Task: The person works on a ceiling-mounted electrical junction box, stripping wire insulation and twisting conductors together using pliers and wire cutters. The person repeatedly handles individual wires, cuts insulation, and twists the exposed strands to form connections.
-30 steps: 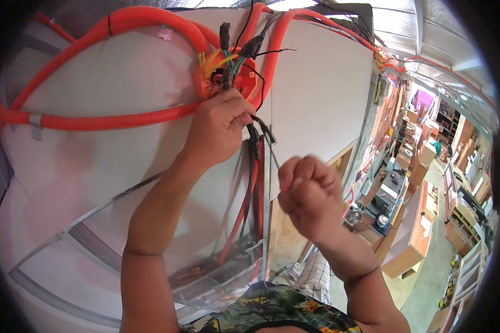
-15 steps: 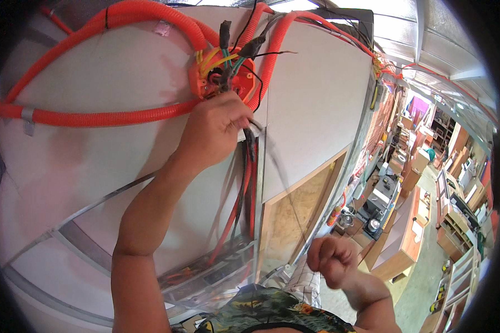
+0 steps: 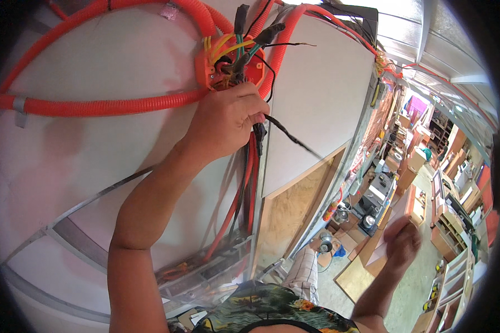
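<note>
My left hand (image 3: 228, 119) is raised to an orange junction box (image 3: 203, 71) on the wall, its fingers pinched at the lower front of the box. A thin black strand (image 3: 288, 135), tape or wire, runs out of that pinch, its far end loose in the air. Yellow and green wires come out of the box, and black-wrapped wire ends (image 3: 270, 34) stick up above my fingers. What lies under the fingertips is hidden. Away at the lower right, my right hand (image 3: 404, 242) looks curled closed, blurred by motion. Whether anything is in it does not show.
Orange corrugated conduits (image 3: 111, 107) curve along the white wall panel (image 3: 316, 83) into the box. Below it, red and black cables (image 3: 251, 188) hang down beside a wooden-framed opening (image 3: 294, 222). To the right, a workshop floor (image 3: 414, 288) holds benches, boxes and shelves (image 3: 453, 294).
My right hand has swung right and away from the wall. The strand that stretched between my hands now hangs free of the right one. My left hand stays by the box.
</note>
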`<state>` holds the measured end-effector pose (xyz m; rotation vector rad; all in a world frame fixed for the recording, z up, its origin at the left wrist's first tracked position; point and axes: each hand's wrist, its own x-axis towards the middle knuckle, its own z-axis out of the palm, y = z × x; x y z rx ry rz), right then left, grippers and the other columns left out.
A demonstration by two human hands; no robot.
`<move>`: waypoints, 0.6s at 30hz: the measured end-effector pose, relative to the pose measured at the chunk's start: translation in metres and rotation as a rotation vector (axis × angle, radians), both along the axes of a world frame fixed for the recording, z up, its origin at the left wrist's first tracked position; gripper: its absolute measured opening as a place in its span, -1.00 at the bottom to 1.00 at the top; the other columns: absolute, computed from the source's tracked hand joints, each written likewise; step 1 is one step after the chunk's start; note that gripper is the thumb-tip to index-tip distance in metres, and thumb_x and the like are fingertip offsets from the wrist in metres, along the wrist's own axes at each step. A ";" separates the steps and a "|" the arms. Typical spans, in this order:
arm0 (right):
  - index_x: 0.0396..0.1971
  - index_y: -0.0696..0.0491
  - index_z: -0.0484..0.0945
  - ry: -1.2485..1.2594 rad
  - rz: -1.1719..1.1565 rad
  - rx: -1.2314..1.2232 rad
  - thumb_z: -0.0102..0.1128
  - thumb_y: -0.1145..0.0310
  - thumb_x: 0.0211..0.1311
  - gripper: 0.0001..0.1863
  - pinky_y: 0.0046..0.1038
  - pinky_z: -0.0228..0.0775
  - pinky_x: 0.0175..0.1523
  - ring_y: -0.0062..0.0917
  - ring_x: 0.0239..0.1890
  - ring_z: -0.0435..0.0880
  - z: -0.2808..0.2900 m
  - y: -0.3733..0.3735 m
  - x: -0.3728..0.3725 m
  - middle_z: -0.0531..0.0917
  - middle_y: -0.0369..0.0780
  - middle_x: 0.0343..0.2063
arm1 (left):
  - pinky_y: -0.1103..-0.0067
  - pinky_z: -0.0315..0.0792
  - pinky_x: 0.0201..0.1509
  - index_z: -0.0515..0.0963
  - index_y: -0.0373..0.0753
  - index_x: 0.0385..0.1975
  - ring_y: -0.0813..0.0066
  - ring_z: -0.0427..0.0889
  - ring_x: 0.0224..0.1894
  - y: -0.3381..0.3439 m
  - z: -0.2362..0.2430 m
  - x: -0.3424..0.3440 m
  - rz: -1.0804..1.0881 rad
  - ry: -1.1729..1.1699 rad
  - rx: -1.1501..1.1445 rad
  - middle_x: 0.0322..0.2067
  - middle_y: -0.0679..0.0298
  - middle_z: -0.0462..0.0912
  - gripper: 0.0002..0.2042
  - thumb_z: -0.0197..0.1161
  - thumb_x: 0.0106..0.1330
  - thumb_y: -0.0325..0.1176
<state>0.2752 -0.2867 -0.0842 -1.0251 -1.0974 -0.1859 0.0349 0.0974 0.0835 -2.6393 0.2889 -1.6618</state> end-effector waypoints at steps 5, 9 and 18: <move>-0.35 0.15 0.56 0.046 -0.623 1.027 -0.10 0.19 0.52 -0.62 -0.18 0.58 0.14 -0.21 -0.03 0.68 0.088 -0.013 0.018 0.66 -0.04 -0.12 | 0.37 0.53 -0.32 0.59 -0.26 -0.35 0.18 0.67 -0.36 0.005 -0.006 -0.002 0.108 0.021 0.057 -0.42 0.20 0.56 -0.84 0.34 0.13 -0.66; 0.09 0.18 0.42 -0.281 -0.281 0.425 0.15 0.22 0.43 -0.60 -0.20 0.34 0.34 -0.24 0.22 0.53 0.084 0.069 -0.037 0.56 -0.02 0.14 | 0.37 0.54 -0.29 0.59 -0.28 -0.35 0.19 0.67 -0.33 0.008 -0.008 0.000 0.050 -0.048 0.100 -0.39 0.19 0.59 -0.83 0.33 0.10 -0.69; 0.22 0.08 0.50 0.518 0.960 -0.412 0.30 0.10 0.41 -0.48 -0.36 0.49 0.17 -0.39 0.00 0.66 0.062 0.213 -0.092 0.70 -0.20 -0.08 | 0.39 0.55 -0.24 0.59 -0.30 -0.36 0.18 0.68 -0.28 0.008 -0.009 0.000 0.075 0.006 0.024 -0.37 0.16 0.59 -0.81 0.34 0.07 -0.71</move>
